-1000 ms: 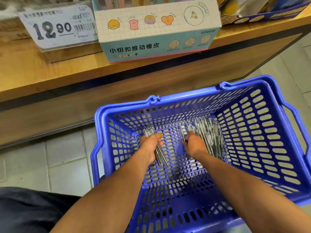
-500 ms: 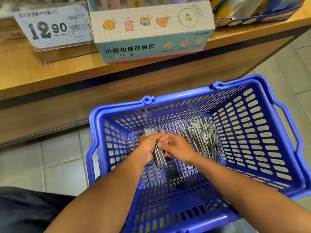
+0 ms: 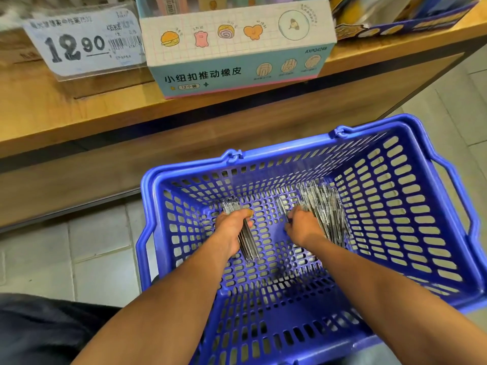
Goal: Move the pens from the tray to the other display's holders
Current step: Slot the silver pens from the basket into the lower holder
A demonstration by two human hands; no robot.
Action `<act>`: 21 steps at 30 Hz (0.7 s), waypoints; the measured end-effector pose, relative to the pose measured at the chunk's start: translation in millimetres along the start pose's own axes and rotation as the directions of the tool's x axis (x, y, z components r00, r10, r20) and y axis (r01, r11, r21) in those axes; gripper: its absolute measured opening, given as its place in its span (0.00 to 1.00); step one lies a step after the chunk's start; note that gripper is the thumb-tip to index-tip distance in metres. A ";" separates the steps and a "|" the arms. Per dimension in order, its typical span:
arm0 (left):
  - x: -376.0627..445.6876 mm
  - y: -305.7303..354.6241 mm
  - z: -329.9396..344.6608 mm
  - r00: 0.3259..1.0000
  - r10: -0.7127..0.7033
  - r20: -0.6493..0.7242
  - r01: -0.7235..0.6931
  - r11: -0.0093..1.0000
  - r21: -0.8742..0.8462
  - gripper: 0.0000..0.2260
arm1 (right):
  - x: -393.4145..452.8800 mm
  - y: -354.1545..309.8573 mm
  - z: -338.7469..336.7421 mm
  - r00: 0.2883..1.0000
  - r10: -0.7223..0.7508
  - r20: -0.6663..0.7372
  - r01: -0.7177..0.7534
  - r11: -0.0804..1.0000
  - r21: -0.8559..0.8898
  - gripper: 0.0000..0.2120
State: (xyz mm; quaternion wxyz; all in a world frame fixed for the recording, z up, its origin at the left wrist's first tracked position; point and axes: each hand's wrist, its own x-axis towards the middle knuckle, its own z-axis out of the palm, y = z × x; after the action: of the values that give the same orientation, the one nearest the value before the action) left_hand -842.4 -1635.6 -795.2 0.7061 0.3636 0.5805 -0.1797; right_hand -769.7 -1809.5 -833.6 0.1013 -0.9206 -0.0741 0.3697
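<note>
- Dark clothing point(image 3: 39, 327) fills the near left corner, beside the two bare forearms that reach forward into the basket.
- Blue basket point(image 3: 411, 262): a slotted plastic shopping basket standing on the tiled floor point(image 3: 79, 254), its near wall lowest in view.
- Left hand point(image 3: 232, 227): fingers curled tight around a bundle of pens point(image 3: 249, 246); the thumb lies across the top of the bundle, and the pens stick out past the fist at both ends, sloping down toward the basket floor.
- Right hand point(image 3: 301, 227): lowered, knuckles up, at the near left edge of the loose pens point(image 3: 322, 209); its fingertips are tucked under and hidden, so whether they pinch a pen cannot be told.
- The loose pens lie in a heap on the basket floor toward the right wall, touching the right hand, well apart from the held bundle.
- Wooden shelf point(image 3: 79, 114): beyond the basket, carrying a price tag point(image 3: 81, 43) reading 12.90 and, beside it, a pastel eraser box point(image 3: 237, 48).
</note>
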 end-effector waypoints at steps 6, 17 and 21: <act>-0.1 0.8 2.6 0.999 0.035 0.037 -0.035 0.999 -0.018 0.30 | -29.8 -38.2 -5.6 0.953 -0.282 0.113 0.176 0.815 0.551 0.07; 0.9 -1.3 2.0 0.998 0.057 0.017 -0.057 0.998 0.011 0.22 | -42.9 -39.2 -23.3 0.957 -0.290 0.008 0.244 0.819 0.519 0.08; 2.8 -0.7 1.0 0.998 0.047 0.030 -0.048 0.998 0.042 0.18 | -38.2 -25.3 -57.9 0.979 -0.048 -0.199 0.168 0.744 0.647 0.21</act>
State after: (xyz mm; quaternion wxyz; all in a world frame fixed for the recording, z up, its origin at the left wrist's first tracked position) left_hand -841.4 -1636.3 -798.0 0.7107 0.3895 0.5574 -0.1805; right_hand -758.3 -1800.7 -761.2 0.4471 -0.8473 0.0170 0.2861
